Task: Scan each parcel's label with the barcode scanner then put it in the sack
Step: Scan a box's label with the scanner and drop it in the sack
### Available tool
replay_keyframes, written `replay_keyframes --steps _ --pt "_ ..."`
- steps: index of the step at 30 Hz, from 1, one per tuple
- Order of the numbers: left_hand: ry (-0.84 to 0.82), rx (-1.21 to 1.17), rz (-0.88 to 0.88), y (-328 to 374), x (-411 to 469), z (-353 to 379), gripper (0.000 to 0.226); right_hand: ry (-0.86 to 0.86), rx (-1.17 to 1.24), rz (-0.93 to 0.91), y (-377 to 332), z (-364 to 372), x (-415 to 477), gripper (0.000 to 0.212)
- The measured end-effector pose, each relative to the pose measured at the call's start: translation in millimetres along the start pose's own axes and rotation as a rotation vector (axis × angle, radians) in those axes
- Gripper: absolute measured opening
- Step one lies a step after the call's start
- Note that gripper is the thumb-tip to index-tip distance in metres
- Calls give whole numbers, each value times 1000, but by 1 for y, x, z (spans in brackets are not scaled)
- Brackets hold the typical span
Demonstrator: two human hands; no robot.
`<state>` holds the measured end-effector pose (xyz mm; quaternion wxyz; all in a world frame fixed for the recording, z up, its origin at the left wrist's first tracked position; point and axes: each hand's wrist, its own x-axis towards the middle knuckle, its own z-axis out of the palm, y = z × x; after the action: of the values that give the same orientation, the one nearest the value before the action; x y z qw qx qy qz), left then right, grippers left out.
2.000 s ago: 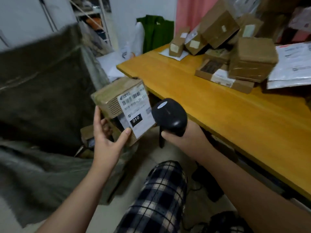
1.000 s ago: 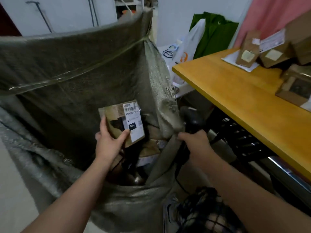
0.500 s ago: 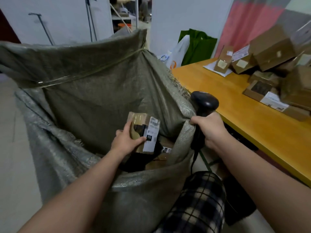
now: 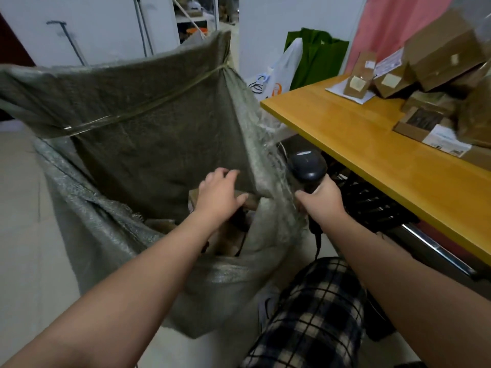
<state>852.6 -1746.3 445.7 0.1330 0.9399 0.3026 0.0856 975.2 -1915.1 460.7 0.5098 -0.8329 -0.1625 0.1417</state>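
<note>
Left hand (image 4: 220,193) hovers loose-fingered and empty over the sack (image 4: 148,134), parcels (image 4: 251,202) lying inside below it. Right hand (image 4: 320,201) grips the scanner (image 4: 308,166) beside the rim. More boxes (image 4: 441,51) pile on the surface (image 4: 372,155).

White wall (image 4: 106,22) far left; pale tiled floor (image 4: 18,208) left; yellow wooden bench (image 4: 372,160) right, pink curtain (image 4: 385,22) behind it; green bag (image 4: 316,57) far.

Parcel-sorting room: labelled brown cardboard boxes (image 4: 446,51) piled on yellow wooden table (image 4: 372,160), grey-green woven sack (image 4: 146,128), black barcode scanner (image 4: 308,166).
</note>
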Motion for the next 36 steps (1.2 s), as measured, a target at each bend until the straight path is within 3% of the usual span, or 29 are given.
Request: replay_keyframes --steps 10,20,23,27,36 --pt "88 -121 378 155 17 -26 54 267 2 -109 14 -137 -21 19" --pt "23 -200 696 346 24 7 59 603 136 58 53 -311 -54 18" --pt "51 -142 672 398 50 23 73 658 232 117 68 -342 -42 22" --pt "66 -101 492 451 98 33 87 644 229 98 70 -361 -9 19" --pt "19 -36 488 517 133 40 83 699 118 41 71 -383 19 27"
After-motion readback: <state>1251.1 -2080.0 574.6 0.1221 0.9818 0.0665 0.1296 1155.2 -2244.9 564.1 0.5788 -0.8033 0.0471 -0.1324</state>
